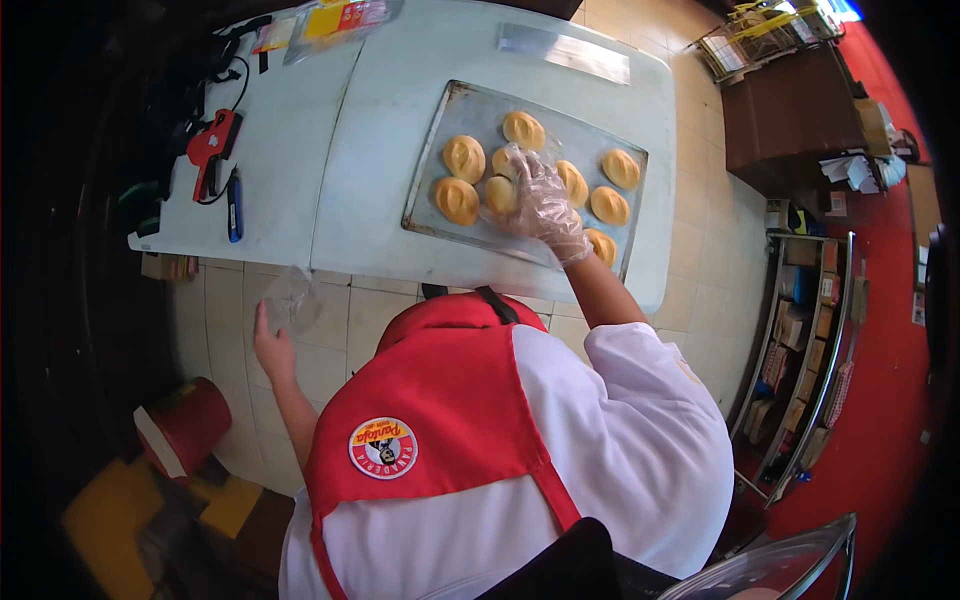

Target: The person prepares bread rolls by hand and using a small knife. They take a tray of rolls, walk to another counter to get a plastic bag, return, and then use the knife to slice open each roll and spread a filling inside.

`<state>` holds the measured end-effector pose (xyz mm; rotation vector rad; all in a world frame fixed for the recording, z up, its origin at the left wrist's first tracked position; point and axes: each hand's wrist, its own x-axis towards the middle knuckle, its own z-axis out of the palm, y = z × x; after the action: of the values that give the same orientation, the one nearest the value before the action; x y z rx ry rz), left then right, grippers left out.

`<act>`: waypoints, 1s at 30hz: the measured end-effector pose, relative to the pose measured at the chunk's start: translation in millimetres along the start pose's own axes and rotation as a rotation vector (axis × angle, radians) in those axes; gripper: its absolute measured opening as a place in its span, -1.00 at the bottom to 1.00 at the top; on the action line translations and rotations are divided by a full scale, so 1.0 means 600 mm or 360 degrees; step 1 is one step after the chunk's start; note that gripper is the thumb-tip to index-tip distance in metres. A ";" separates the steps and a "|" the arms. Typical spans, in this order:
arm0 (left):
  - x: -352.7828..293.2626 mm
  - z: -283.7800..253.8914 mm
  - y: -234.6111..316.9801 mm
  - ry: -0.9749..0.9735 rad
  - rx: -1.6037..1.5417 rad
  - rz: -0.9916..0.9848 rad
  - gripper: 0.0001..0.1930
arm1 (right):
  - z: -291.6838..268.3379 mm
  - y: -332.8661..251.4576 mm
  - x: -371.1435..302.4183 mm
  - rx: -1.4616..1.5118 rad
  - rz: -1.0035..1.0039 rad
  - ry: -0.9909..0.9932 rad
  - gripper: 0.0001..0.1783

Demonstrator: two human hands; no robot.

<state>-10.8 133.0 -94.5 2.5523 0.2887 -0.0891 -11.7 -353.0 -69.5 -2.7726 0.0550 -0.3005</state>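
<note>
My right hand [545,205], in a clear plastic glove, reaches over a metal baking tray [425,205]. Its fingers are curled round a bread roll [501,195], partly covered by the glove. Several other golden rolls lie on the tray, among them one roll [457,201] at the left and another roll [620,169] at the right; some are partly hidden by my hand. Away from the table's near edge, at the left, my left hand [273,345] is bare and holds up a clear plastic bag [292,300]; its grip is only partly visible.
The tray sits on a white table [380,120]. On its left part are a red handheld labeller [212,145], a blue cutter [235,205] and colourful plastic packaging [340,20]. A clear flat sheet [565,52] lies at the far edge. A red bucket [185,425] and a rack [795,360] stand nearby.
</note>
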 end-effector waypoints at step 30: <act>-0.045 -0.016 0.051 0.0167 0.0049 0.0031 -0.32 | -0.002 0.130 -0.020 0.3058 0.1087 -0.0322 -0.31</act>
<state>-30.6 108.5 -66.8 2.5942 0.3046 0.0482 -23.5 -425.6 -97.7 -0.7668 0.3905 0.1275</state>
